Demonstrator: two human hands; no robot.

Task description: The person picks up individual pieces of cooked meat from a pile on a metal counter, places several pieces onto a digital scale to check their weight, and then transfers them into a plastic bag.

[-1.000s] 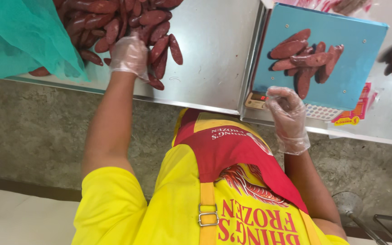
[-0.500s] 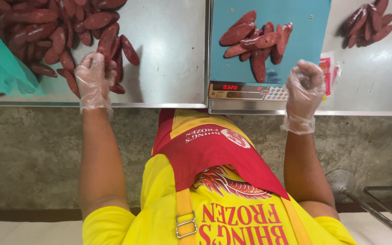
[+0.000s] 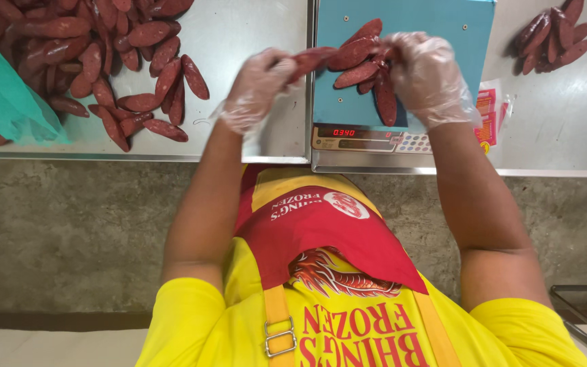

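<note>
the left hand (image 3: 256,88) is pinching one red sausage (image 3: 310,60) and holding it over the blue scale (image 3: 412,75), while the right hand (image 3: 426,75) is cupping the small sausage pile (image 3: 365,61) there to keep it together; a big heap (image 3: 103,61) is lying far left on the worktop (image 3: 253,41)

Food-packing workroom, steel table (image 3: 253,41), digital scale (image 3: 402,139) (sausages (image 3: 137,102) heaped)
</note>
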